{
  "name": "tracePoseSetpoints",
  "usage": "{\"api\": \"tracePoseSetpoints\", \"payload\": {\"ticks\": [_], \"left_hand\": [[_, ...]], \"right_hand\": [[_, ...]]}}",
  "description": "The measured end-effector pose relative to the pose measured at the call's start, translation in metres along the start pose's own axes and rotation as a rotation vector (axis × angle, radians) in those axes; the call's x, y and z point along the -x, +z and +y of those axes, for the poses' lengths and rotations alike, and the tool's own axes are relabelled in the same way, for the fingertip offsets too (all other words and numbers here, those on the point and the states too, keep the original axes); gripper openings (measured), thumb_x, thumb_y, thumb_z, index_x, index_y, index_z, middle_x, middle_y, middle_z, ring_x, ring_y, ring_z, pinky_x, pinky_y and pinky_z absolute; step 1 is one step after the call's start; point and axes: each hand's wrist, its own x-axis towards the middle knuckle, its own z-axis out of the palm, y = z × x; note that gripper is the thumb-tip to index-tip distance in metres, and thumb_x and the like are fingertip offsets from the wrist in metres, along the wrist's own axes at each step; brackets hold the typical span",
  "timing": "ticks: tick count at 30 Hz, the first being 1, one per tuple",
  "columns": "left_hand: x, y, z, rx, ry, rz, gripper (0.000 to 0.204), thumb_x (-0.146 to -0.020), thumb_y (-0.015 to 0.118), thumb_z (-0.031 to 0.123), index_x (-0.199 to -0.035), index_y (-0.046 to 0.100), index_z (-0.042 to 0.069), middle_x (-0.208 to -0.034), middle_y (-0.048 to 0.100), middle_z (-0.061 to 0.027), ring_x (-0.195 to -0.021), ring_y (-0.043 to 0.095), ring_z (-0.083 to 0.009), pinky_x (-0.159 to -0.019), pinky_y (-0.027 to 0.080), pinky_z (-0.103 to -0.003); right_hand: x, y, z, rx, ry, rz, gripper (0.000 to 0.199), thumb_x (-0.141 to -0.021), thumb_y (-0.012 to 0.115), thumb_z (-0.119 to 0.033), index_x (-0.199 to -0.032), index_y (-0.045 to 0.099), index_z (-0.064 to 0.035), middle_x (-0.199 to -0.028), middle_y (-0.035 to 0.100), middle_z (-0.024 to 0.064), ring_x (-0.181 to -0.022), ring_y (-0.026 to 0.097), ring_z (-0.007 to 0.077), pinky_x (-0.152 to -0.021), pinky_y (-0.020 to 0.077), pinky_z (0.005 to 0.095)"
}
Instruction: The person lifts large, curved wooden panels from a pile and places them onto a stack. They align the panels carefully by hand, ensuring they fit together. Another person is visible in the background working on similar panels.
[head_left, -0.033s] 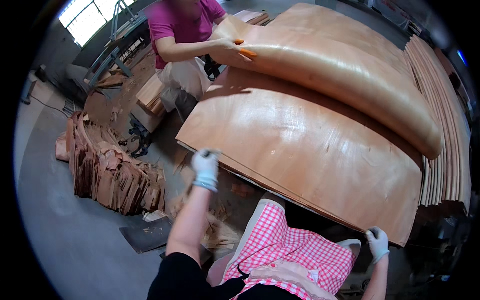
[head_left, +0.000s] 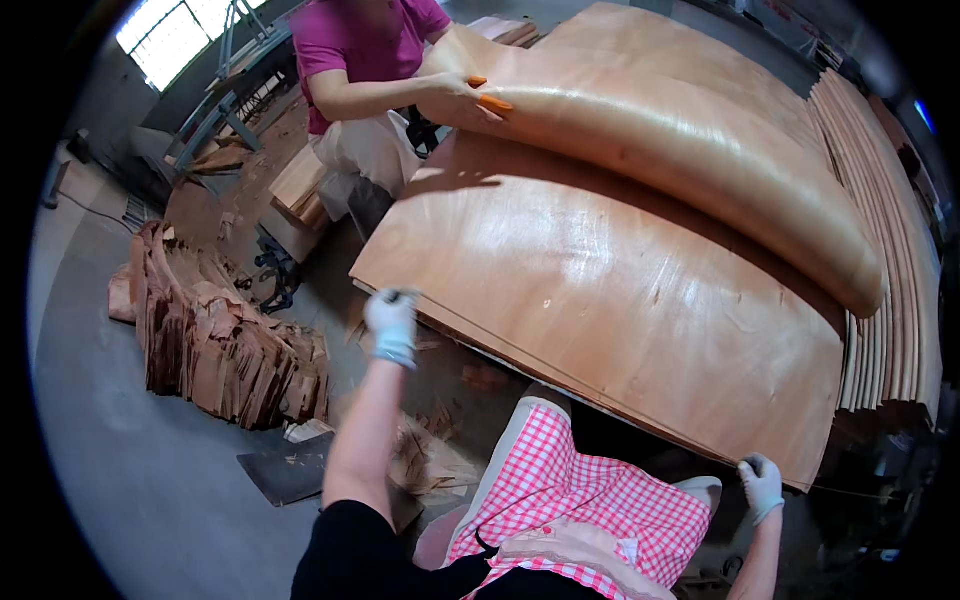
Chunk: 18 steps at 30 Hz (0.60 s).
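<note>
A broad, light brown wood veneer sheet [head_left: 600,290] lies on top of a stack in front of me, its near edge facing me. At its left corner my left hand [head_left: 391,325], in a white glove, is closed against the edge; motion smears it, and what it grips is hidden. My right hand [head_left: 762,487], also gloved, has its fingers curled at the near edge by the right corner. A thin pale strand [head_left: 850,492] sticks out rightward beside it. Across the stack, a person in a purple top holds back a curled veneer sheet [head_left: 640,130] with orange-tipped fingers.
On the floor at left stands a bundle of ragged veneer scraps [head_left: 230,350]. A dark flat board [head_left: 290,470] and loose shavings [head_left: 435,455] lie nearer me. Wavy-edged layered sheets [head_left: 875,250] rise along the right. A blue-grey metal frame [head_left: 215,125] stands at the back left.
My left hand has moved a little left and away from me along the sheet's edge. My right hand has shifted slightly right, and the thin strand now shows beside it.
</note>
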Motion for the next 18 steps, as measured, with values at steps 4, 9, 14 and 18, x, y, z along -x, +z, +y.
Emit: {"api": "tracePoseSetpoints", "payload": {"ticks": [4, 9, 14, 18], "left_hand": [[-0.097, -0.044, -0.041, -0.219, 0.052, 0.087, 0.012, -0.08, 0.073, 0.009, -0.08, 0.068, -0.002, -0.07, 0.064, -0.0023, -0.063, 0.053, -0.0093, -0.058, 0.046, -0.03], [-0.118, -0.03, -0.058, -0.537, -0.123, 0.008, 0.026, -0.079, 0.076, 0.022, -0.091, 0.069, 0.0, -0.08, 0.07, -0.0099, -0.07, 0.062, -0.0155, -0.069, 0.05, -0.032], [-0.132, -0.03, -0.075, -0.385, -0.127, -0.161, 0.024, -0.082, 0.069, 0.017, -0.099, 0.066, 0.002, -0.088, 0.067, -0.009, -0.077, 0.06, -0.019, -0.071, 0.05, -0.036], [-0.098, -0.017, -0.027, -0.733, -0.126, 0.092, 0.046, -0.081, 0.07, 0.024, -0.121, 0.059, 0.004, -0.106, 0.066, -0.0172, -0.093, 0.064, -0.0306, -0.084, 0.052, -0.042]], "right_hand": [[-0.008, -0.021, 0.02, 0.152, 0.097, 0.068, 0.023, -0.082, 0.07, -0.018, -0.09, 0.066, 0.0032, -0.084, 0.068, 0.0131, -0.077, 0.063, 0.0196, -0.073, 0.0505, 0.0337], [-0.014, -0.01, -0.017, 0.274, 0.191, 0.041, 0.035, -0.078, 0.073, -0.029, -0.082, 0.067, 0.0047, -0.076, 0.066, 0.018, -0.07, 0.063, 0.0253, -0.068, 0.0492, 0.0372], [-0.032, 0.001, -0.034, 0.416, 0.271, -0.056, 0.047, -0.075, 0.072, -0.038, -0.098, 0.069, 0.003, -0.095, 0.068, 0.0233, -0.089, 0.067, 0.0357, -0.079, 0.0513, 0.0418], [-0.055, 0.003, -0.028, 0.54, 0.316, -0.145, 0.053, -0.071, 0.073, -0.045, -0.1, 0.069, -0.0001, -0.103, 0.066, 0.0246, -0.1, 0.063, 0.0382, -0.088, 0.0491, 0.0433]]}}
